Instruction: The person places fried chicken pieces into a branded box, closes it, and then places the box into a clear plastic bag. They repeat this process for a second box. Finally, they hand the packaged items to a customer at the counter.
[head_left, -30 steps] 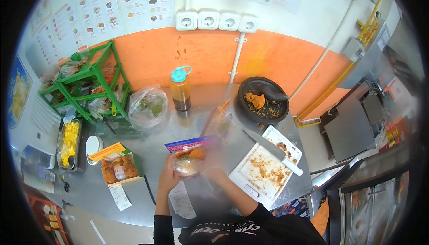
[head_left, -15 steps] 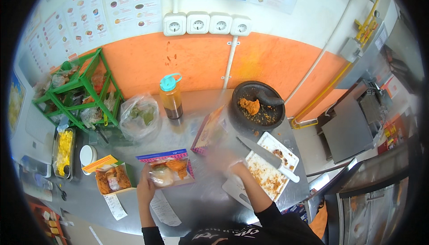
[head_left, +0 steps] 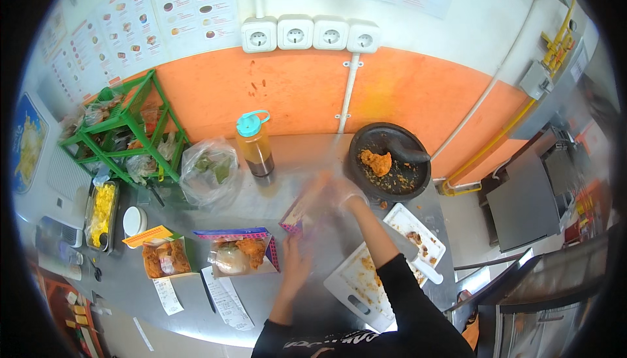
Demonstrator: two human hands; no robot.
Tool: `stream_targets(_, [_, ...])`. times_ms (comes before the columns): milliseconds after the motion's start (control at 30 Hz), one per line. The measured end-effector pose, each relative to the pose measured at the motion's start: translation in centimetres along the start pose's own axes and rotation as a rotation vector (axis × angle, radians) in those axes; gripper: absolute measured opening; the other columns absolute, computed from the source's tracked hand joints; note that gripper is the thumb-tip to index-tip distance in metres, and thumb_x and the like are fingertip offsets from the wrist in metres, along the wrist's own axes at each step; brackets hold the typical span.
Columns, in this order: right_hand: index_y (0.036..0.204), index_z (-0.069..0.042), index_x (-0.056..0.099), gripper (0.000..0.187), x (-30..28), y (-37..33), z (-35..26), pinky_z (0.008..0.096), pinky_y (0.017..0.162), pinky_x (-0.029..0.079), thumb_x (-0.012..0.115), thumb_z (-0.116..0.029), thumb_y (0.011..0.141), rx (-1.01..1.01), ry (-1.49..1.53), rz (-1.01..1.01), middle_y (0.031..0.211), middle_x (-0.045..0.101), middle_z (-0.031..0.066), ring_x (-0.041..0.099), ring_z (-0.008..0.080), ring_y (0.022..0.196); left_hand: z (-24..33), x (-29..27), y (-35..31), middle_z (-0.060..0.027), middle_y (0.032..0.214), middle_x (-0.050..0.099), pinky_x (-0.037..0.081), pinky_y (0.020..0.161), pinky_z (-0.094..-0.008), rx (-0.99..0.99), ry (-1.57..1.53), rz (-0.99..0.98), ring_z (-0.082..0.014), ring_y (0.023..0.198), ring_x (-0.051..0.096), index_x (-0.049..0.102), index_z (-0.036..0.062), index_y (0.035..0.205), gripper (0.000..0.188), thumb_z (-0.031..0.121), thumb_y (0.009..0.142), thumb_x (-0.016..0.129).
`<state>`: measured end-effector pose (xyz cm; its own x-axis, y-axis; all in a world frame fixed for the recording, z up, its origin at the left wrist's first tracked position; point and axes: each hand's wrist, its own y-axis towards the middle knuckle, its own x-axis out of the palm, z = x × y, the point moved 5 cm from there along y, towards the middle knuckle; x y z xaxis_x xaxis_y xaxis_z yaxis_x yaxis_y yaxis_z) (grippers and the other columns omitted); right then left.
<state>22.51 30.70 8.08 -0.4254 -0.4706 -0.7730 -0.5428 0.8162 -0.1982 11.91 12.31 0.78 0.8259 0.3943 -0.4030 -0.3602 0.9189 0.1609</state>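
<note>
My left hand (head_left: 297, 260) reaches up to the lower corner of a pink and purple cardboard food box (head_left: 295, 216), its fingers closed at that edge. My right hand (head_left: 343, 191), in a clear plastic glove, is smeared by motion at the box's upper right side; its fingers are not distinct. Left of my left hand, an open food box (head_left: 271, 260) holds a wrapped white portion (head_left: 230, 260) and fried chicken (head_left: 251, 249). Farther left, another open box (head_left: 189, 248) holds fried chicken and a small wrapped item. Right of my right hand, a dark stone mortar (head_left: 366, 185) holds fried chicken (head_left: 377, 161) and a pestle (head_left: 408, 152).
A knife (head_left: 401, 244) lies across crumb-strewn white cutting boards (head_left: 343, 283) at the right. A sauce bottle (head_left: 255, 146) and clear plastic bag (head_left: 209, 169) stand behind. Farther left are a green rack (head_left: 124, 123) and yellow food tray (head_left: 101, 217). Receipts (head_left: 228, 299) lie in front.
My left hand has left the box with the wrapped portion and moved right to the pink and purple box. My right hand has moved up and away from me. The view has shifted slightly.
</note>
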Motion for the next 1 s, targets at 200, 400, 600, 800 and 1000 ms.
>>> stream_targets(200, [0.102,-0.011,0.069,0.034,4.8,-3.9,4.2,0.0385,0.082,0.050,0.073,-0.034,0.078,0.002,0.089,0.053,0.094,0.068,0.0137,0.066,0.0248,0.089,-3.4,0.3,1.4,-0.0254,0.119,0.049,0.047,0.085,-0.0475,-0.241,0.299,0.117,-0.0435,0.102,0.056,0.041,-0.0048,0.127,0.055,0.024,0.086,0.062])
stream_targets(400, [0.103,-0.009,0.071,0.036,8.8,-5.3,7.2,0.0391,0.080,0.051,0.064,-0.040,0.084,0.141,0.401,0.276,0.097,0.069,0.0139,0.066,0.0250,0.088,-2.1,-0.8,0.7,-0.0287,0.122,0.049,0.048,0.078,-0.0519,-0.154,0.401,0.047,-0.0469,0.094,0.059,0.032,-0.0003,0.133,0.058,0.010,0.082,0.057])
stream_targets(600, [0.118,-0.008,0.063,0.042,13.5,-2.9,8.2,0.0352,0.080,0.050,0.056,-0.038,0.089,0.048,0.413,0.392,0.114,0.064,0.0158,0.065,0.0249,0.094,-2.3,-1.3,0.3,-0.0230,0.130,0.044,0.049,0.074,-0.0539,-0.202,0.332,-0.050,-0.0478,0.094,0.058,0.024,0.0087,0.141,0.070,0.000,0.077,0.050])
stream_targets(800, [0.121,-0.005,0.059,0.047,16.3,1.8,6.4,0.0410,0.082,0.050,0.057,-0.037,0.086,-0.019,-0.096,0.026,0.121,0.060,0.0183,0.064,0.0305,0.099,-2.4,-1.2,0.2,-0.0266,0.130,0.045,0.051,0.069,-0.0529,-0.084,0.415,-0.056,-0.0476,0.081,0.060,0.011,0.0085,0.147,0.079,-0.001,0.079,0.049])
stream_targets(1000, [0.121,-0.006,0.059,0.045,9.2,-3.9,4.0,0.0445,0.088,0.047,0.053,-0.036,0.088,0.159,-0.020,-0.026,0.122,0.058,0.0207,0.060,0.0343,0.105,-3.7,-0.7,0.0,-0.0277,0.123,0.048,0.051,0.068,-0.0536,-0.137,0.428,-0.065,-0.0480,0.081,0.060,0.009,0.0081,0.148,0.079,0.002,0.081,0.050])
